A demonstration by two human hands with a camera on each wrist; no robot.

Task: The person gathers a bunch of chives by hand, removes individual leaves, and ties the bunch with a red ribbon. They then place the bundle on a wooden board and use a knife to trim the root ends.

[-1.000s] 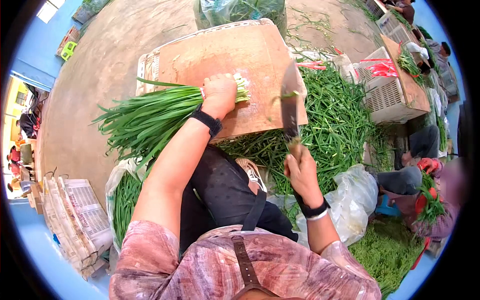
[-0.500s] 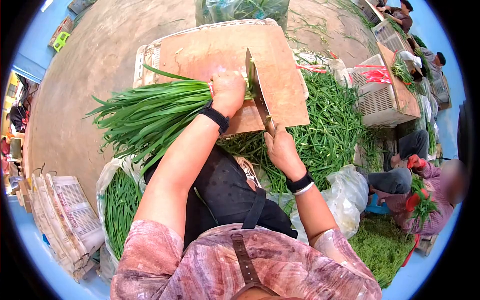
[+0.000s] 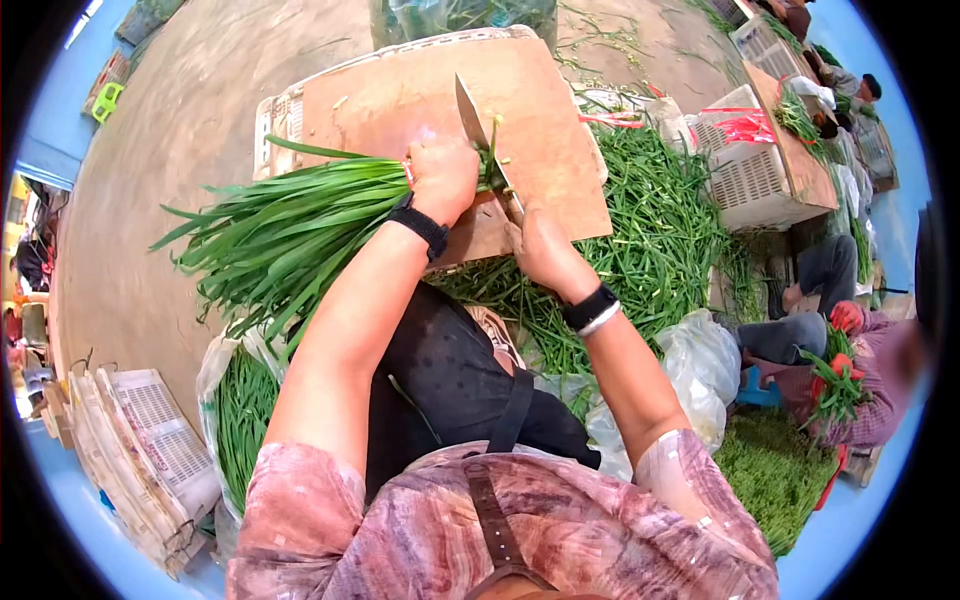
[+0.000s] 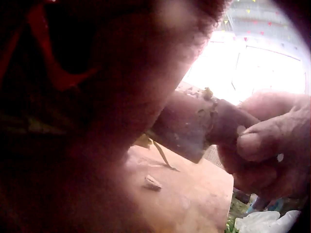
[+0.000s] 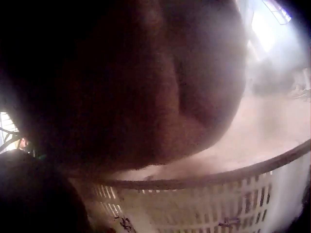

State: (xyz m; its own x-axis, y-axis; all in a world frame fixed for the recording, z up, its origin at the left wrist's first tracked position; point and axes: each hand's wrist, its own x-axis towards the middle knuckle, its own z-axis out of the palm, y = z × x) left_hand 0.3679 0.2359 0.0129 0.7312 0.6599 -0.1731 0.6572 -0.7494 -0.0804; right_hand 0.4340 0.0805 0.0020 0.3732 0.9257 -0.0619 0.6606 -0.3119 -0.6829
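Observation:
My left hand [image 3: 446, 178] grips a bunch of green chives [image 3: 290, 212] near its stem ends, on a wooden board [image 3: 380, 98]. A red tie shows round the bunch beside the fingers. The long leaves hang past the board's left edge. With my right hand [image 3: 550, 252] I hold a knife [image 3: 470, 112] by its handle. The blade stands at the stem ends, right by the left hand. In the left wrist view, the right hand's fingers [image 4: 272, 141] wrap the handle, and the blade [image 4: 184, 124] carries green bits. The right wrist view is mostly dark hand.
A white plastic crate [image 3: 262, 140] supports the board. Loose green trimmings [image 3: 650, 220] pile up to its right. A plastic bag of greens [image 3: 245, 425] stands at lower left, next to stacked crates [image 3: 155, 430]. Another person [image 3: 860, 370] sits at the right.
The knife came in from the right of the board to the stem ends, and small cut pieces now lie beside it. The left hand keeps its grip on the bunch.

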